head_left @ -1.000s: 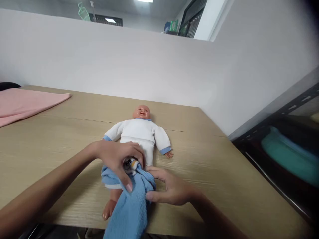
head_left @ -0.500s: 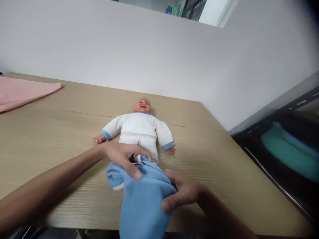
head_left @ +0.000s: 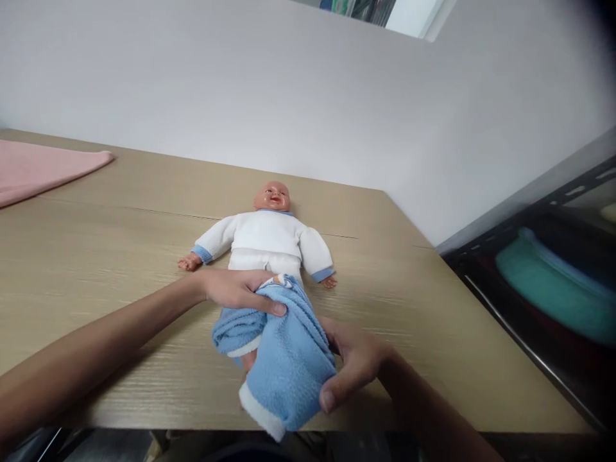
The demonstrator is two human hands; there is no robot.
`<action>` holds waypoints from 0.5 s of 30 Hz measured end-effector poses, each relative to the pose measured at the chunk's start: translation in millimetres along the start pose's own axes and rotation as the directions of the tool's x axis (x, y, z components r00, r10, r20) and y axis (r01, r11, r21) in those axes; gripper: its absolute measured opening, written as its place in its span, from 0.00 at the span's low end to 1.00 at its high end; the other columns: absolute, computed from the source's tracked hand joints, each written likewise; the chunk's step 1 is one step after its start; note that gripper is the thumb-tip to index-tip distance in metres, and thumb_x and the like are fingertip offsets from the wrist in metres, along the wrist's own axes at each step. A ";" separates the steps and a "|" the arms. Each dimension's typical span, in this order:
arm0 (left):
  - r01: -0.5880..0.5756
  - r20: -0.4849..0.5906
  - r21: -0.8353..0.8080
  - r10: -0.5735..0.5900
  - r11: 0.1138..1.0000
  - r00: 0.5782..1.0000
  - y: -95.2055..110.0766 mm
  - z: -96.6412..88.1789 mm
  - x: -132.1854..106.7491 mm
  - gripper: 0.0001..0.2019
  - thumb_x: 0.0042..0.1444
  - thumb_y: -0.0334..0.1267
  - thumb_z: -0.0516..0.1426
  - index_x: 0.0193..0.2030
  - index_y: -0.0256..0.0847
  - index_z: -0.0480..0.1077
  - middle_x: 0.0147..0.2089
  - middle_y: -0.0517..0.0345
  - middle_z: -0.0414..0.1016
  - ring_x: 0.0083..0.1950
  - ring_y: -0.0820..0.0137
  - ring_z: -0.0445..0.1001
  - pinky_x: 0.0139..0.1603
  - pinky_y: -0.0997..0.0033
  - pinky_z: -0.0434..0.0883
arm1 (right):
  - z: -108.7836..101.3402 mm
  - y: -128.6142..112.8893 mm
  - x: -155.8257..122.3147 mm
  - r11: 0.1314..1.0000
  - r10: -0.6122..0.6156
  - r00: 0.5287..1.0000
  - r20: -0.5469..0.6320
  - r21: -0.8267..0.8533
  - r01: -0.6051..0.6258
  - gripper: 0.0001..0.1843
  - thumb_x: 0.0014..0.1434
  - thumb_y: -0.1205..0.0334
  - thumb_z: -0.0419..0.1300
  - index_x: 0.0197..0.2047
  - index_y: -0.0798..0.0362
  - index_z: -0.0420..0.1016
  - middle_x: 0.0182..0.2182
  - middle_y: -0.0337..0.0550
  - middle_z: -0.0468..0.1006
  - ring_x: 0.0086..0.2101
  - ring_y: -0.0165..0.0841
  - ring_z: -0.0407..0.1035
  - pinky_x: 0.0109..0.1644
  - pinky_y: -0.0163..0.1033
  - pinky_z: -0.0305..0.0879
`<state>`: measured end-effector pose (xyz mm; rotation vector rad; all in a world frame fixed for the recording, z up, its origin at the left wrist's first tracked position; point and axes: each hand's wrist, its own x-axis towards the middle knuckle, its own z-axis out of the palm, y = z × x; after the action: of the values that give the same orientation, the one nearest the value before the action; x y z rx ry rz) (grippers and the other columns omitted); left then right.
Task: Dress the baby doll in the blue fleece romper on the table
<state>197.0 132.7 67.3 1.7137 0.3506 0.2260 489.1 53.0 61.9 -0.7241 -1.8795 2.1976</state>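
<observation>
A baby doll (head_left: 267, 235) in a white top lies on its back on the wooden table (head_left: 96, 256), head toward the wall. Blue fleece trousers (head_left: 283, 346) with white cuffs cover its legs. My left hand (head_left: 238, 290) grips the trousers' waist at the doll's hips, fingers closed on the cloth. My right hand (head_left: 351, 362) wraps round the right trouser leg near the table's front edge. The doll's legs are mostly hidden inside the blue cloth.
A pink cloth (head_left: 38, 173) lies at the table's far left. A white wall (head_left: 289, 96) stands behind the table. At the right is a dark metal rack (head_left: 529, 269) with a teal object (head_left: 553, 282) on it.
Both hands have drawn the blue trousers up the doll's legs toward its waist. The doll's bare foot is now covered. The camera has tilted down a little.
</observation>
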 end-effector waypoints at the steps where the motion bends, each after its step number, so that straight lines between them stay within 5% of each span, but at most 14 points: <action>1: 0.013 0.012 0.000 -0.013 1.000 1.000 0.2 0.0 -0.2 0.25 0.72 0.65 0.67 0.53 0.43 0.85 0.53 0.55 0.89 0.56 0.59 0.86 0.65 0.63 0.81 | -0.5 3.9 -0.5 0.999 -0.003 1.000 -0.002 0.040 0.003 0.41 0.53 0.39 0.85 0.62 0.53 0.85 0.46 0.45 0.86 0.47 0.44 0.82 0.58 0.48 0.81; 7: 0.127 0.253 -0.255 -0.061 0.959 0.966 -11.7 -2.2 -5.2 0.36 0.45 0.65 0.82 0.51 0.40 0.85 0.42 0.51 0.89 0.42 0.56 0.86 0.46 0.61 0.87 | -2.9 28.8 8.8 0.954 -0.095 0.957 -0.275 0.251 0.167 0.36 0.50 0.32 0.84 0.52 0.48 0.86 0.43 0.43 0.86 0.46 0.42 0.82 0.61 0.49 0.80; 12: 0.072 0.149 -0.225 -0.039 0.972 0.988 -17.3 -3.5 -4.9 0.27 0.51 0.61 0.81 0.44 0.42 0.86 0.42 0.54 0.90 0.46 0.58 0.87 0.56 0.63 0.86 | 3.9 30.4 24.4 0.923 -0.008 0.957 -0.289 0.366 0.119 0.30 0.53 0.34 0.81 0.49 0.46 0.86 0.43 0.47 0.88 0.47 0.46 0.83 0.63 0.54 0.79; 15: -0.004 0.073 -0.208 0.020 0.978 0.997 -18.6 -6.1 -6.6 0.28 0.57 0.65 0.76 0.47 0.40 0.86 0.44 0.54 0.90 0.52 0.57 0.87 0.65 0.60 0.84 | 0.7 30.9 23.5 0.930 0.018 0.958 -0.286 0.357 0.089 0.35 0.51 0.31 0.81 0.50 0.49 0.85 0.41 0.46 0.86 0.40 0.41 0.79 0.52 0.46 0.80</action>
<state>186.8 138.6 50.4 1.5142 0.2522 0.1997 474.1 56.2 26.2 -0.8665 -1.2856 2.1906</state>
